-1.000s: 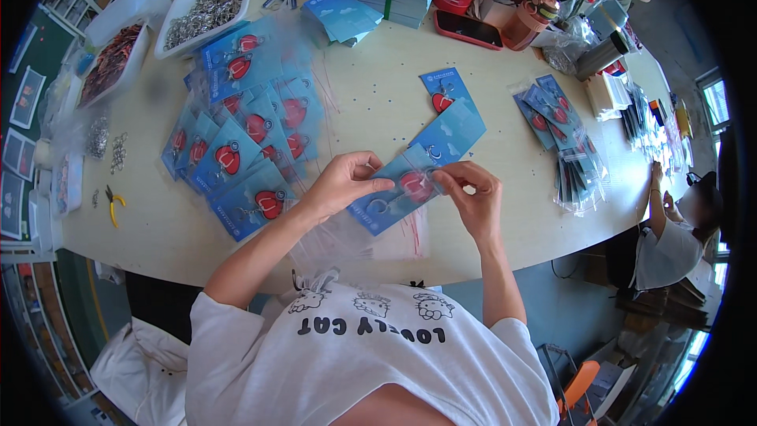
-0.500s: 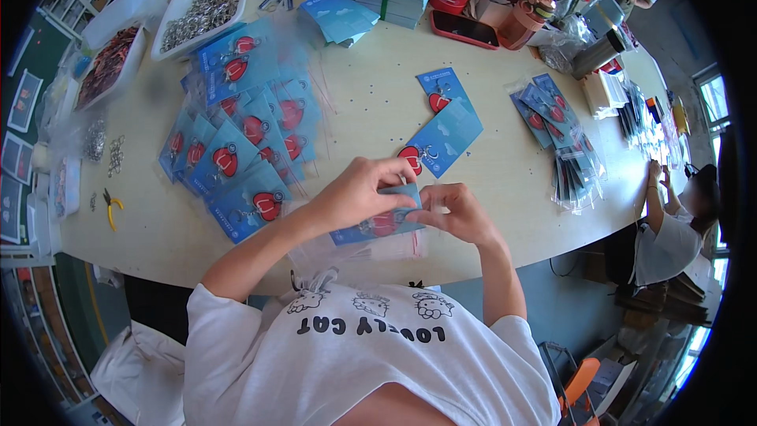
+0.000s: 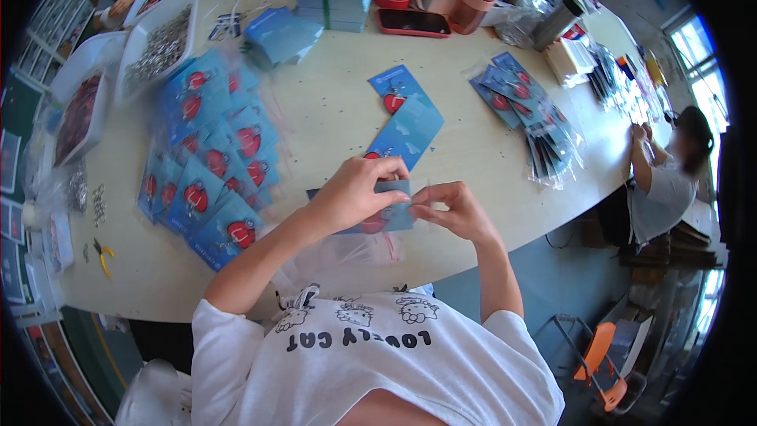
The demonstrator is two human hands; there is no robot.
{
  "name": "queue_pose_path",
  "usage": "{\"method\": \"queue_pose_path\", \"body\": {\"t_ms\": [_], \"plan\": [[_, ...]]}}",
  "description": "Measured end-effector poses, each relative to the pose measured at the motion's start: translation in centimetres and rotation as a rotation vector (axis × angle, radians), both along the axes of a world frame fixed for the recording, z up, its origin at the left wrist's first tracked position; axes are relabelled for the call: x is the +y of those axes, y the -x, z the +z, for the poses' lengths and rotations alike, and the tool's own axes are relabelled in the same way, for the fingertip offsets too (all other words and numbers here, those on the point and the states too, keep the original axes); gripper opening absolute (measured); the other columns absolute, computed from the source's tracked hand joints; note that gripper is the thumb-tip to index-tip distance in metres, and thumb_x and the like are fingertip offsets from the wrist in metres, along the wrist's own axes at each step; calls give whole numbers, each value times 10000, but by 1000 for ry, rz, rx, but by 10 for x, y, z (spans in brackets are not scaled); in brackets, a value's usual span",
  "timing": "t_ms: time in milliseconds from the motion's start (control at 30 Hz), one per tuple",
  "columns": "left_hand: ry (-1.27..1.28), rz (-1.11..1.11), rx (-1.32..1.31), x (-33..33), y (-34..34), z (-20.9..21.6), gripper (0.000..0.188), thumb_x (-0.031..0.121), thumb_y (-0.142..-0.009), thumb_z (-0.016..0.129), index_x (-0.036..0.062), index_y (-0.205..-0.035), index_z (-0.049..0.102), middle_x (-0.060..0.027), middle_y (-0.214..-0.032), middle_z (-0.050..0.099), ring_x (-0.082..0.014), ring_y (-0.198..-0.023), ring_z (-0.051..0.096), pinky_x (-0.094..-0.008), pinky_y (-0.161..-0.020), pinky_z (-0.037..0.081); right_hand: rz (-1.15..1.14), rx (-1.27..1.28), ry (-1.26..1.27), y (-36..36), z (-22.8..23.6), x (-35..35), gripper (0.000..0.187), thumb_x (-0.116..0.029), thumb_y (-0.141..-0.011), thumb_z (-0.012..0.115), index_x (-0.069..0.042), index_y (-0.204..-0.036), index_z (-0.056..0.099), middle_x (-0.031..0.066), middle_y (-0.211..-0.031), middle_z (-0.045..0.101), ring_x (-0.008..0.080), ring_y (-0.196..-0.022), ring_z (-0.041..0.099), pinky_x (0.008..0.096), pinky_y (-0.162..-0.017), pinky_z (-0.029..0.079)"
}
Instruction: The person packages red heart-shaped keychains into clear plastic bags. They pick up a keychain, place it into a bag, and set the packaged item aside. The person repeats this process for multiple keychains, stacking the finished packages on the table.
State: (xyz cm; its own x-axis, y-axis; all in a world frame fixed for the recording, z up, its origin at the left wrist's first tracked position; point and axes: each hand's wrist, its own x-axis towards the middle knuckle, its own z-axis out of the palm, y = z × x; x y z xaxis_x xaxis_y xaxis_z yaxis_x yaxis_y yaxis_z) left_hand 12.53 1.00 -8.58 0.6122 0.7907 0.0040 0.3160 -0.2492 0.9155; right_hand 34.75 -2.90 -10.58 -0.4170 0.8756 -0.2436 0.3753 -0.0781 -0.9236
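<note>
A blue card [image 3: 402,220] is pinched by the left hand [image 3: 355,197] and right hand [image 3: 456,210]. Clear bags [image 3: 341,259] are spread nearby.

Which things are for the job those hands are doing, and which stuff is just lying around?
Seems part of the job:
blue card with red charm, held in the left hand, right hand at its edge
clear plastic bags
heap of charm cards

Probably just lying around:
phone
pink bottle
dark flask
</note>
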Motion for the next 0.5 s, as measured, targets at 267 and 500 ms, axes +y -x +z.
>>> {"method": "queue_pose_path", "body": {"t_ms": [267, 500], "plan": [[-328, -431, 355, 66, -25, 41, 327, 175, -712, 756, -22, -945, 638, -181, -860, 674, -306, -826, 657, -376, -745, 503, -98, 695, 252, -2, -7, -3, 341, -153, -867, 678, 1, -1166, 621, 64, -1040, 671, 147, -969, 627, 285, -855, 481], [-866, 326, 70, 97, -36, 41, 436, 389, -803, 708, 1, -982, 624, -183, -938, 644, -320, -890, 638, -422, -758, 497, -828, 580, -166, -78, -22, 35, 259, -192, -882, 681, -21, -1074, 650, 30, -936, 657, 100, -831, 590, 254, -757, 470]]}}
